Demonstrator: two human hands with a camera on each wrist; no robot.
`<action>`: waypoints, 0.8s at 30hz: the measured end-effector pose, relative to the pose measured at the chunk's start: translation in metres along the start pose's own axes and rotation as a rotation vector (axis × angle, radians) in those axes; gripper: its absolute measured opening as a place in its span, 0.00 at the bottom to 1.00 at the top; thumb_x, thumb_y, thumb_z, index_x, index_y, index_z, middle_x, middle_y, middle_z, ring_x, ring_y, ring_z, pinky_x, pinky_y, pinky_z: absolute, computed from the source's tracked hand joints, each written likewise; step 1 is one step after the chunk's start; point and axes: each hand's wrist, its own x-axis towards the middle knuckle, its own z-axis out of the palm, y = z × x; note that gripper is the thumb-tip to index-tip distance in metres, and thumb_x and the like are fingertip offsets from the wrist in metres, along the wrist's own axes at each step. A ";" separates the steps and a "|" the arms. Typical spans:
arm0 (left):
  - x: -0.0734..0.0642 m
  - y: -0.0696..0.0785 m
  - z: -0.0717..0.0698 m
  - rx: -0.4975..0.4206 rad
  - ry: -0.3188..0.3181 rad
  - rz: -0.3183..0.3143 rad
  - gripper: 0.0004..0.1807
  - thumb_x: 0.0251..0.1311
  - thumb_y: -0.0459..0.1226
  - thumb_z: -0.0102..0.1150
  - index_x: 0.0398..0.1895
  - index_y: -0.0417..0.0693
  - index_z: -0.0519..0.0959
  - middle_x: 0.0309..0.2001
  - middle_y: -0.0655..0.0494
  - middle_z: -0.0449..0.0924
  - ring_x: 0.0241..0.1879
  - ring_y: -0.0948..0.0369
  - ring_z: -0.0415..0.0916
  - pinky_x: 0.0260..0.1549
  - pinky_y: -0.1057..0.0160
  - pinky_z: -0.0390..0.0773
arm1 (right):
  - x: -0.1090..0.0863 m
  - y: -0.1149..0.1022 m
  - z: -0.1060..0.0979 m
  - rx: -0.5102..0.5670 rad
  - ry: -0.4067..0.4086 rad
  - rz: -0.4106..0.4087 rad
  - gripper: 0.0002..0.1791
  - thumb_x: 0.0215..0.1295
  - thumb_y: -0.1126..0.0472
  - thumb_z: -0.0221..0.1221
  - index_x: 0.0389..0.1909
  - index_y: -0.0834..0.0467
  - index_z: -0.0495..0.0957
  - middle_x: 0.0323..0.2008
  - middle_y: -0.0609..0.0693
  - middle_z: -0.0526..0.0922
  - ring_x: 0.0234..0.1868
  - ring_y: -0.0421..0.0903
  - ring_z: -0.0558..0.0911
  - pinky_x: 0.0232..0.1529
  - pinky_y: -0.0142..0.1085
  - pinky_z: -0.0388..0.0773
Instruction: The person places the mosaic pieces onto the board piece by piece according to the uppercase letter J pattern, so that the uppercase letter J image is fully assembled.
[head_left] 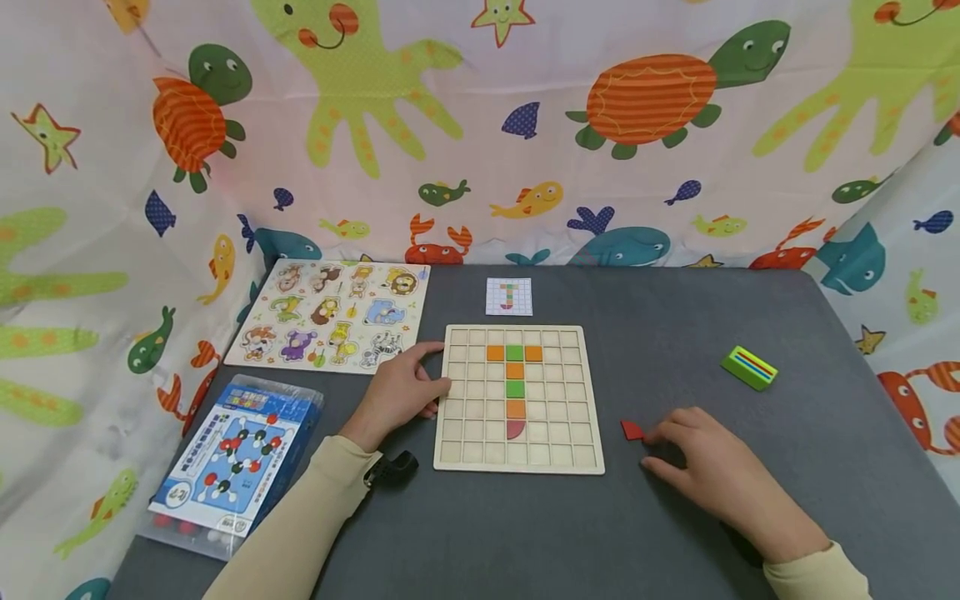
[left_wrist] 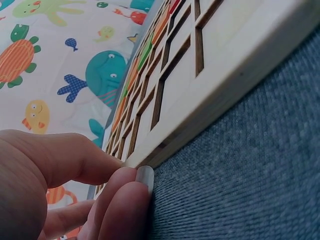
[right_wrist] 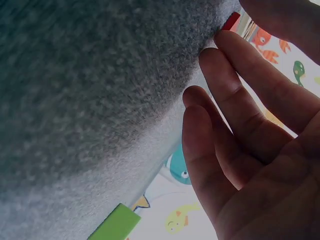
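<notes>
A square wooden grid board (head_left: 465, 429) lies flat in the middle of the grey table. Orange and green square tiles form a T in its cells, with a rounded pinkish-red tile (head_left: 515, 429) at the foot. On the board's left edge is my left hand (head_left: 396, 392); the left wrist view shows thumb and fingers pinching the rim (left_wrist: 200, 112). Right of the board lies a small red tile (head_left: 632, 430). My right hand (head_left: 708, 471) has its loosely bent fingers beside that tile, the index fingertip at its edge. Whether they touch, I cannot tell.
A pattern card (head_left: 509, 297) lies behind the board. An animal puzzle board (head_left: 330, 317) is at the back left, and a packaged molecule-model set (head_left: 240, 458) is in front of it. A green block with coloured stripes (head_left: 750, 368) lies to the right.
</notes>
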 end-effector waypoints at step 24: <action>0.000 0.001 0.000 -0.001 0.005 -0.005 0.36 0.66 0.45 0.73 0.77 0.61 0.74 0.28 0.52 0.85 0.23 0.56 0.87 0.27 0.57 0.85 | 0.048 -0.008 0.002 -0.006 0.054 -0.029 0.16 0.61 0.49 0.79 0.41 0.55 0.91 0.39 0.47 0.85 0.46 0.50 0.82 0.50 0.52 0.86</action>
